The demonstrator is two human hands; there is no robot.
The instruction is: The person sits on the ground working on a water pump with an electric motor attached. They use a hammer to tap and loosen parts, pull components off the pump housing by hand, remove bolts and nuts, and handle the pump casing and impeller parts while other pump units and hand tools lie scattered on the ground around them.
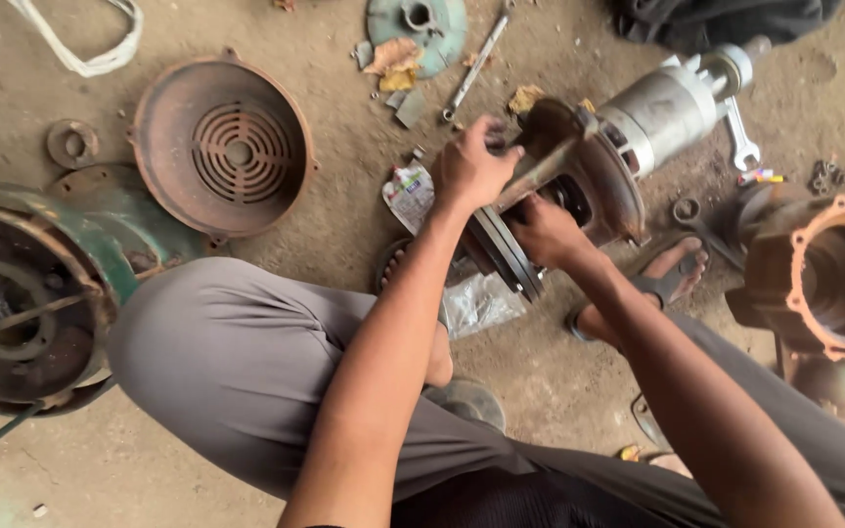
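Rotor assembly point(628, 137): one; two hands point(471, 171) gripping.

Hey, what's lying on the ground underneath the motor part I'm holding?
Under the rusty end cover, crumpled clear plastic and a small printed sachet lie on the dirt. The left hand, right hand and pulley hide whatever lies directly beneath.

The left hand point(471, 166) grips the top of a rusty motor end cover point(603, 171) mounted on a rotor point(662, 112), while the right hand point(545, 230) holds a dark pulley point(506, 249) just below it. Left of the hands lies a round fan grille point(222, 147); to the right sits a rusty housing point(828, 279).
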